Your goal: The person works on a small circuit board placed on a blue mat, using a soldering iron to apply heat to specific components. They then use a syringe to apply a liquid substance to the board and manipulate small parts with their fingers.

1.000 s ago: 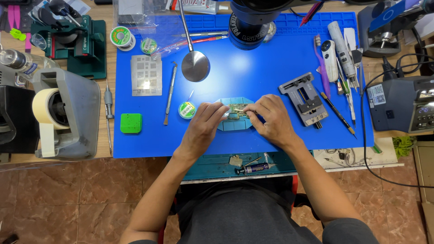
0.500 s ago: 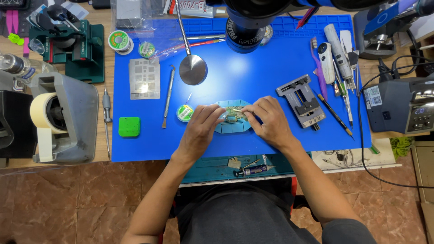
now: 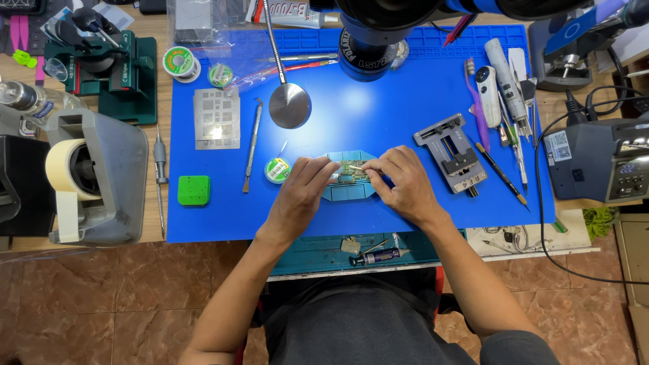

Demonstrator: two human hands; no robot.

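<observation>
Head view: I see the small green circuit board (image 3: pixel 351 170) just below frame centre, lying on a teal plastic holder plate (image 3: pixel 348 190) on the blue silicone work mat (image 3: pixel 378 115). Its long axis runs left to right. My left hand (image 3: pixel 301 192) presses its fingertips on the board's left end; my right hand (image 3: pixel 400 184) pinches a thin light strip at the right end. Both hands touch the board, equally near.
</observation>
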